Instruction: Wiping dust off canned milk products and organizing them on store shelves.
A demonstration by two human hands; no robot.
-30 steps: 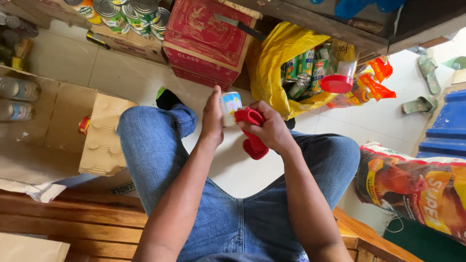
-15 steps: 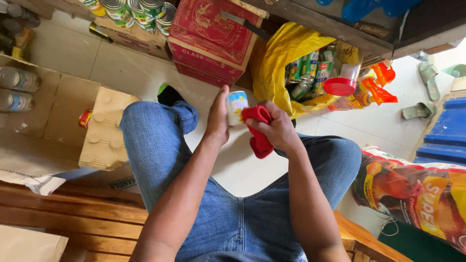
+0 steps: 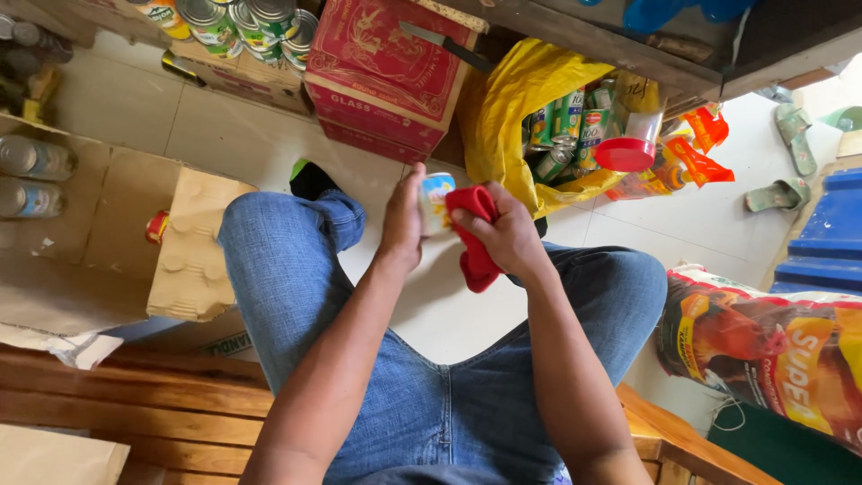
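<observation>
red cloth (image 3: 473, 235) bunched in the right hand (image 3: 508, 235), pressed on 1 small can (image 3: 435, 203) with a blue-white label that the left hand (image 3: 401, 224) grips from the side, both held above the knees over the white tile floor (image 3: 224, 135). 1 red carton (image 3: 386, 67) sits ahead with a knife (image 3: 444, 47) on top, 1 yellow bag (image 3: 512, 112) of green-label cans (image 3: 566, 126) beside it, 1 open brown cardboard box (image 3: 99, 242) at left holding 2 clear bottles (image 3: 31, 175), silver-topped tins (image 3: 242, 22) top left, 1 printed red-orange sack (image 3: 772, 350) at right.

A small can (image 3: 435, 203) with a pale label is sitting upright between the knees, a crumpled red cloth (image 3: 473, 235) pressing against its side
</observation>
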